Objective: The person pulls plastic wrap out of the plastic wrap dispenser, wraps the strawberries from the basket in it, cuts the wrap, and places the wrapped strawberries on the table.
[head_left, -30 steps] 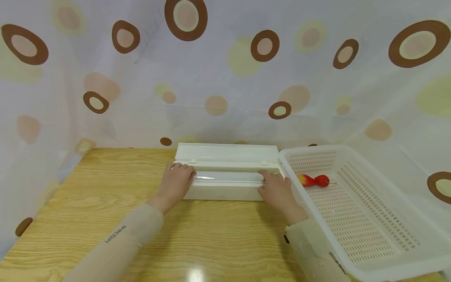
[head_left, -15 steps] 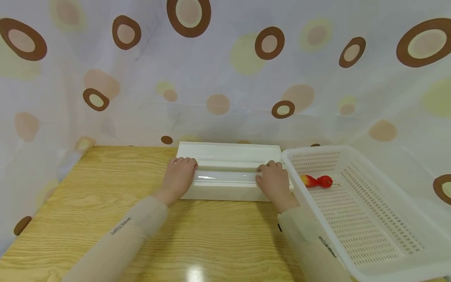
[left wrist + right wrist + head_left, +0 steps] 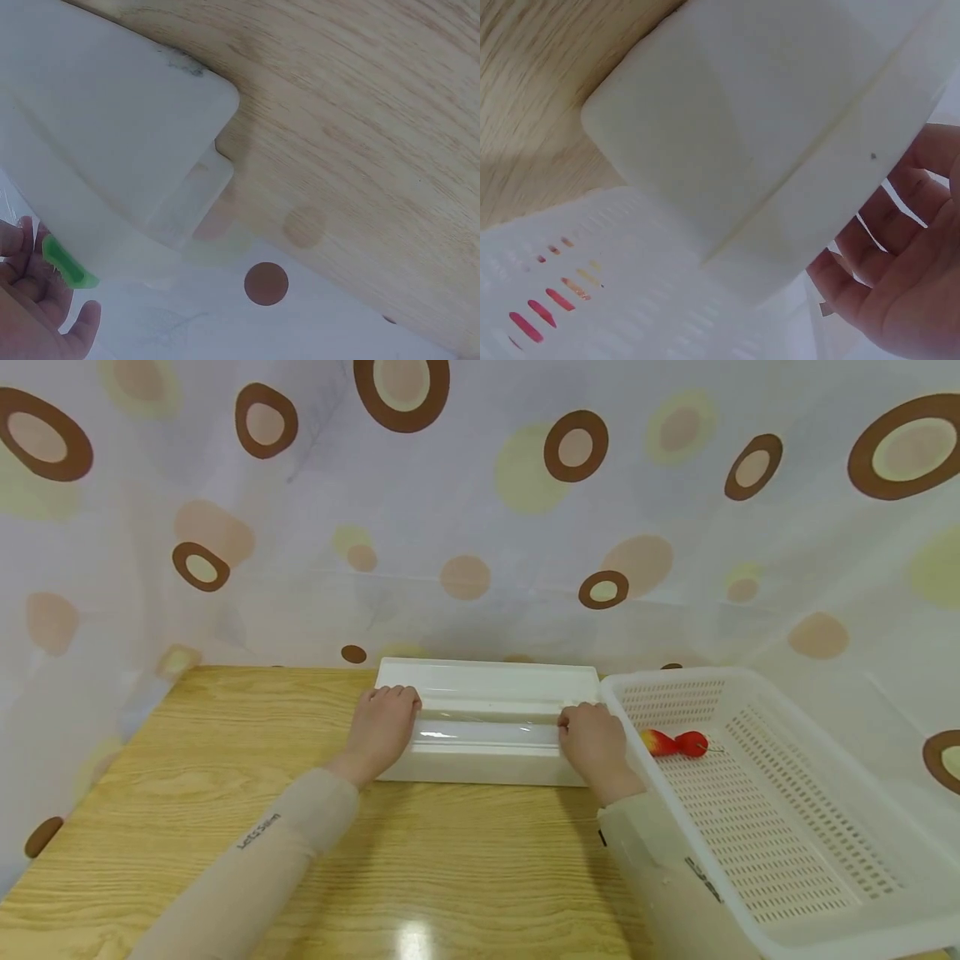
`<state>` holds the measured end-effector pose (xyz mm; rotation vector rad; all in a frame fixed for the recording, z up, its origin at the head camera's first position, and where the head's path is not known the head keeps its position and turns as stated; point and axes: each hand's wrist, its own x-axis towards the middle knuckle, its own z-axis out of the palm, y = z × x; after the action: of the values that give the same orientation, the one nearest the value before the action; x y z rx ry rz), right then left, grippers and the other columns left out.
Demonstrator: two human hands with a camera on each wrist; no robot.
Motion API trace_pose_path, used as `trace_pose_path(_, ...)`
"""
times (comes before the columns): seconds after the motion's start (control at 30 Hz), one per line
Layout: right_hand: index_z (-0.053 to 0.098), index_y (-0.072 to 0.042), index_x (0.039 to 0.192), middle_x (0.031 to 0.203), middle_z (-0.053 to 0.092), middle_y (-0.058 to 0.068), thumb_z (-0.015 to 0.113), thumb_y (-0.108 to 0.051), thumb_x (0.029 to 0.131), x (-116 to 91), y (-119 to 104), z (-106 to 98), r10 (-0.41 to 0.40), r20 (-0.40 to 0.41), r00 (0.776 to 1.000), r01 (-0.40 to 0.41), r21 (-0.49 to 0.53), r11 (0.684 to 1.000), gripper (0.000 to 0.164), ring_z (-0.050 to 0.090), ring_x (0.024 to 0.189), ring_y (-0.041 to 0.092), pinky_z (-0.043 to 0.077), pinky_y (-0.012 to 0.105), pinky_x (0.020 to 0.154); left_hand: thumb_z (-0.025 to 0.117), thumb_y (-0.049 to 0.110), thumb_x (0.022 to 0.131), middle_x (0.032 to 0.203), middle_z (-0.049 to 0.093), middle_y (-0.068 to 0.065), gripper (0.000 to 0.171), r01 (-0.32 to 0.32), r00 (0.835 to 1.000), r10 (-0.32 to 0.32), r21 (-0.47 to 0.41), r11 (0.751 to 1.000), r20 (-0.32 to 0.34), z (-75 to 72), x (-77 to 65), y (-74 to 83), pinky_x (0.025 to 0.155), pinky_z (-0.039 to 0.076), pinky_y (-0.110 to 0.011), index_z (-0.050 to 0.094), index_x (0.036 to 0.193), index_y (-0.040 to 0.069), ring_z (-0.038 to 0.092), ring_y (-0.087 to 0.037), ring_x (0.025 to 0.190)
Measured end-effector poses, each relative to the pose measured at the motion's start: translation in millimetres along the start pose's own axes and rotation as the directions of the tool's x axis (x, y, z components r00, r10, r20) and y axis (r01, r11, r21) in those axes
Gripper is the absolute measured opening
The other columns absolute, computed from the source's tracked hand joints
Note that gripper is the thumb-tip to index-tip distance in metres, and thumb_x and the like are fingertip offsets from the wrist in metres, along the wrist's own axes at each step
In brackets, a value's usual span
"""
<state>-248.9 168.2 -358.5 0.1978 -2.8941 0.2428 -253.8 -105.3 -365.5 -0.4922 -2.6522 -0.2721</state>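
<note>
A long white plastic wrap dispenser [image 3: 480, 767] stands on the wooden table with its lid [image 3: 495, 677] tipped back. Inside lies a shiny roll of plastic wrap [image 3: 480, 733]. At the left end, my left hand [image 3: 380, 731] pinches the edge of the clear film; in the left wrist view its fingers curl near a green piece [image 3: 69, 264] at the dispenser's rim. My right hand [image 3: 594, 743] pinches the film at the right end, thumb and fingertips together. In the right wrist view the curled fingers [image 3: 866, 251] are partly hidden behind the dispenser.
A white perforated basket [image 3: 697, 827] stands close to the dispenser on the right, beside my right forearm. It holds a red and yellow fruit-like thing [image 3: 686, 744]. A spotted cloth [image 3: 465, 510] hangs behind the wooden table [image 3: 450, 868].
The right hand first shifted left and up along the dispenser, then slid slightly right again, its fingers closing together. The left hand rose a little. Clear film glints between them now.
</note>
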Motion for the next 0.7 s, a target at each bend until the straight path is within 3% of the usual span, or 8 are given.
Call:
trace_pose_path(0.2,0.062,0.002,0.092,0.083,0.068,0.022,0.049,-0.010,0.090,3.1,-1.2,-1.5,0.035,0.031,0.999,-0.037,0.054,0.998,0.018,0.061,0.069,0.035,0.053,0.048,0.060,0.054,0.014,0.093,0.081,0.070,-0.011,0.015,0.027,0.999,-0.026,-0.032,0.999,0.031,-3.3,2.3,0.8,0.077,0.051,-0.044,0.065,0.090,0.003,0.063,-0.027,0.078)
trace_pose_path(0.47,0.058,0.000,0.092,0.077,0.064,0.021,0.052,-0.004,0.086,4.9,3.4,-1.6,0.035,0.034,0.999,-0.039,0.108,0.993,0.010,0.054,0.062,0.029,0.048,0.042,0.052,0.052,0.010,0.093,0.081,0.069,-0.014,0.016,0.020,0.999,-0.016,-0.116,0.993,0.038,-3.4,4.9,-0.7,0.068,0.053,-0.043,0.064,0.091,0.000,0.063,-0.029,0.076)
trace_pose_path(0.57,0.063,0.001,0.097,0.084,0.068,0.022,0.050,-0.003,0.086,5.8,4.3,-1.3,0.020,0.038,0.999,-0.025,0.127,0.992,0.017,0.057,0.068,0.030,0.051,0.042,0.055,0.051,0.008,0.092,0.081,0.068,-0.014,0.015,0.023,0.998,-0.015,-0.153,0.988,0.056,-2.8,5.2,-2.9,0.068,0.053,-0.043,0.063,0.090,0.000,0.062,-0.029,0.076)
trace_pose_path(0.7,0.071,0.002,0.099,0.097,0.072,0.022,0.051,-0.001,0.086,6.5,5.4,-0.8,0.004,0.040,0.999,-0.009,0.113,0.994,0.024,0.061,0.087,0.036,0.055,0.048,0.070,0.053,0.005,0.090,0.082,0.067,-0.013,0.010,-0.011,0.998,0.021,-0.159,0.987,0.058,-2.1,6.0,-6.5,0.068,0.053,-0.042,0.062,0.089,0.001,0.060,-0.028,0.076)
